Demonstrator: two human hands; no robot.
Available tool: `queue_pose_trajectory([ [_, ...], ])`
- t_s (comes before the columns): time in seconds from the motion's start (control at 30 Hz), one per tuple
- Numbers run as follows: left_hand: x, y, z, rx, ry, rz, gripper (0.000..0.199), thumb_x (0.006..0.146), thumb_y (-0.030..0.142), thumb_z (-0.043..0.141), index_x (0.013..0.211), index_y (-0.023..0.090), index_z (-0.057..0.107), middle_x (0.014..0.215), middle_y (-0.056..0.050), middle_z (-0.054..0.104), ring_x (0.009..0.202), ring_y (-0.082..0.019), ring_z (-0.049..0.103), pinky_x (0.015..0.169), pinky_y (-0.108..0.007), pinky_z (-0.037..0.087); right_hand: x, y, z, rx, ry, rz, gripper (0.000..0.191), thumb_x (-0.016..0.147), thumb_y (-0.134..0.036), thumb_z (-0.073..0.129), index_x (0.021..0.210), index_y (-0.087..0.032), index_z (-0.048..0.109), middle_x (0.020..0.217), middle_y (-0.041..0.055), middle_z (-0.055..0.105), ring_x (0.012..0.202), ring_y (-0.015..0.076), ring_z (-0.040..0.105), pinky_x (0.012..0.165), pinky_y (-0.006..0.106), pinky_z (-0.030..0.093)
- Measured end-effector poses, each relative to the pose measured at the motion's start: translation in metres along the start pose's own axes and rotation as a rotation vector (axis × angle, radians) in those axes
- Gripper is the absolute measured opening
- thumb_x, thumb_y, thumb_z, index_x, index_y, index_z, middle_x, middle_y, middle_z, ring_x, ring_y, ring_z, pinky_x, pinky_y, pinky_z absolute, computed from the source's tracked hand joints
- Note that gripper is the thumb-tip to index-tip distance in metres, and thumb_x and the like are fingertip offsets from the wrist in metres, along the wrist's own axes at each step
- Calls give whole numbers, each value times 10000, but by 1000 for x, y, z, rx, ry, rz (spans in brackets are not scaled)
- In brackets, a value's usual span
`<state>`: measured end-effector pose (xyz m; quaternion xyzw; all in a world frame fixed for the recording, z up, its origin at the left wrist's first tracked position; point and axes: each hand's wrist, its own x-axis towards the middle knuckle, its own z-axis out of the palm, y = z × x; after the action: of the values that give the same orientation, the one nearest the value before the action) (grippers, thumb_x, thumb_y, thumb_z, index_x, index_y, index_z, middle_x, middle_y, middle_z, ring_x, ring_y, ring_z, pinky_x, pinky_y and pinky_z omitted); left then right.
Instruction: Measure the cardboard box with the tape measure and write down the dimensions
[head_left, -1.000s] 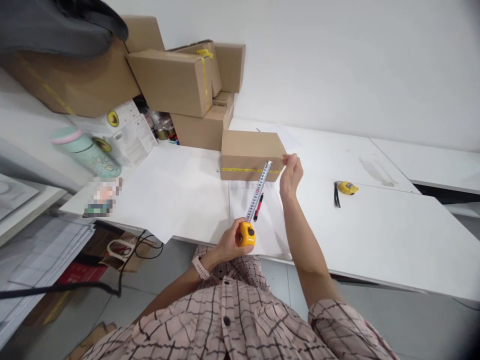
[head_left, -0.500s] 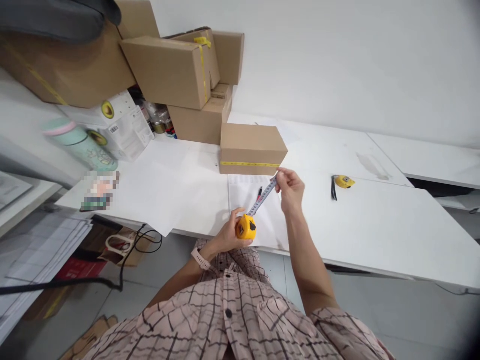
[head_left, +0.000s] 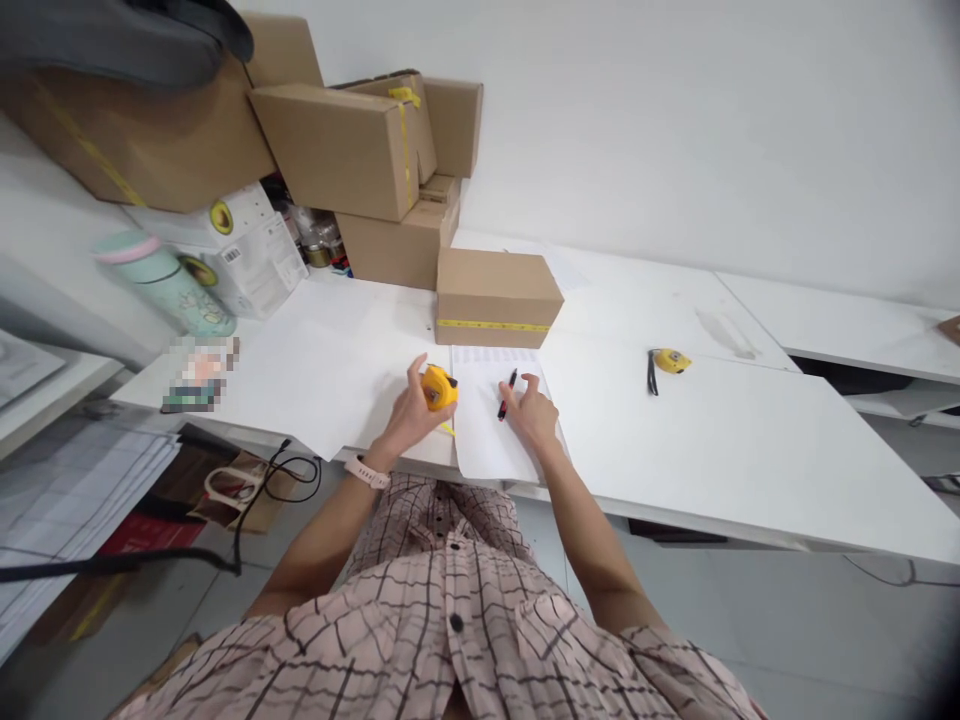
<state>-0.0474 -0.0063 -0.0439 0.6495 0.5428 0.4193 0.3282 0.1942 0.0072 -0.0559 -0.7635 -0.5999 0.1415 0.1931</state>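
Note:
My left hand [head_left: 411, 412] grips a yellow tape measure [head_left: 439, 389] just above the white table, left of a printed sheet [head_left: 487, 448]. A short yellow strip shows below the tape measure's case. Over the sheet, my right hand [head_left: 534, 412] has its thumb and index finger apart, with the thumb at a black and red pen [head_left: 508, 394]. The pen appears to lie on the paper. Behind both hands sits a closed cardboard box [head_left: 491, 290] with a yellow band along its front.
A second yellow tape measure [head_left: 671, 361] with a black strap lies to the right on the table [head_left: 720, 450]. Stacked cartons [head_left: 330, 150] fill the back left, beside white boxes [head_left: 259, 265] and a mint green bottle [head_left: 169, 285]. Cables [head_left: 296, 480] hang below the table's left edge.
The pulled-out blade has gone back into the tape measure. My left hand has carried it left and forward. My right hand has let go of the blade and come down beside the pen.

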Motion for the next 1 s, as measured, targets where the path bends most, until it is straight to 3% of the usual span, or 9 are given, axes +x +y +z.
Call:
queue_pose_trajectory([
  [0.1, 20, -2, -23, 404, 101, 50, 917, 706, 261, 770, 1505, 135, 338, 1122, -168, 660, 1019, -374, 646, 971, -517, 427, 0, -10, 2, -191, -93, -86, 554, 996, -516, 459, 1414, -156, 409, 1111, 201, 726, 998, 330, 704, 814, 397, 481],
  [0.2, 33, -11, -35, 736, 73, 18, 839, 744, 214, 681, 1503, 114, 337, 1250, -214, 621, 1124, -403, 614, 1019, -524, 390, 4, -20, 0, -333, -210, -117, 433, 1015, -260, 371, 1427, -133, 414, 1151, 206, 712, 1041, 316, 701, 849, 398, 487],
  [0.3, 40, -23, -41, 889, 11, -27, 796, 789, 240, 620, 1517, 113, 323, 1267, -209, 612, 1125, -387, 611, 1005, -496, 402, 10, -22, -3, -385, -270, -137, 441, 978, -136, 332, 1395, -123, 476, 1148, 220, 707, 1064, 312, 696, 878, 404, 484],
  [0.37, 41, -31, -44, 909, -8, -33, 770, 810, 269, 598, 1516, 116, 332, 1255, -202, 615, 1126, -383, 605, 997, -494, 410, 14, -15, -2, -315, -243, -157, 410, 954, -145, 377, 1323, -128, 553, 1113, 209, 716, 1032, 309, 697, 874, 400, 484],
  [0.47, 40, -36, -45, 905, 17, -1, 688, 841, 282, 572, 1479, 100, 392, 1264, -211, 608, 1179, -390, 569, 1037, -523, 395, 17, 7, 2, 60, -122, -188, 361, 931, -195, 378, 1169, -153, 647, 892, 113, 724, 846, 243, 688, 788, 339, 494],
  [0.57, 33, -32, -33, 876, 79, 110, 611, 868, 262, 553, 1440, 80, 440, 1395, -236, 538, 1331, -395, 465, 1150, -562, 305, 23, 39, 5, 542, 78, -121, 354, 928, -303, 353, 1052, -176, 659, 691, 13, 604, 649, 180, 588, 646, 287, 473],
  [0.67, 22, -24, -6, 770, -10, 243, 549, 937, 312, 496, 1442, 102, 448, 1489, -203, 492, 1432, -338, 392, 1212, -517, 278, 33, 67, 5, 789, 225, -60, 328, 853, -480, 534, 972, -192, 638, 699, -26, 531, 633, 151, 518, 602, 269, 452],
  [0.83, 11, -24, 36, 744, -359, 260, 680, 990, 504, 456, 1535, 108, 359, 1659, -178, 280, 1559, -318, 196, 1261, -511, 199, 45, 87, 6, 787, 152, -128, 348, 724, -460, 681, 953, -206, 620, 665, -69, 454, 620, 131, 453, 639, 280, 430],
  [1.0, 10, -36, 43, 834, -385, 301, 704, 1014, 551, 407, 1565, 120, 334, 1681, -165, 221, 1574, -312, 139, 1270, -544, 120, 41, 83, 10, 768, 201, -131, 255, 784, -388, 614, 963, -206, 623, 702, -61, 455, 644, 132, 456, 701, 300, 428],
])
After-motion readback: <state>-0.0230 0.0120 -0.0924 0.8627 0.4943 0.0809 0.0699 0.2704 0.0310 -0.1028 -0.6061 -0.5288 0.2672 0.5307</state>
